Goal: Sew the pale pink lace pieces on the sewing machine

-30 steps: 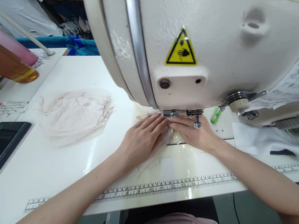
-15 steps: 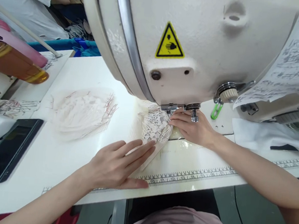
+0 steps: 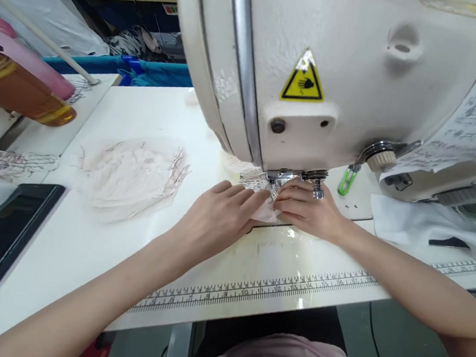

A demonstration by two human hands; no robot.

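A piece of pale lace fabric [image 3: 266,211] lies at the needle area of a white sewing machine [image 3: 346,88]. My left hand [image 3: 224,216] is closed on the fabric's near edge, its fingers curled and partly hidden. Close by on the right, my right hand [image 3: 310,210] pinches the same lace beside the presser foot, its fingertips partly behind the machine's metal parts. The needle itself is hidden. Farther left, a flat pile of sheer pale fabric [image 3: 133,178] with loose dark threads lies on the white table [image 3: 101,266].
A ruler strip [image 3: 253,291] runs along the table's front edge. At left are a dark phone [image 3: 12,231], an amber bottle [image 3: 24,90] and a pink bottle [image 3: 35,61]. Green thread snips [image 3: 347,181] and white cloth [image 3: 405,221] lie right. A person in white [image 3: 40,5] is behind.
My left hand has moved up and right, from lying spread beside the lace to gripping its near edge. The lace is now gathered closer to the presser foot. The camera view has shifted slightly.
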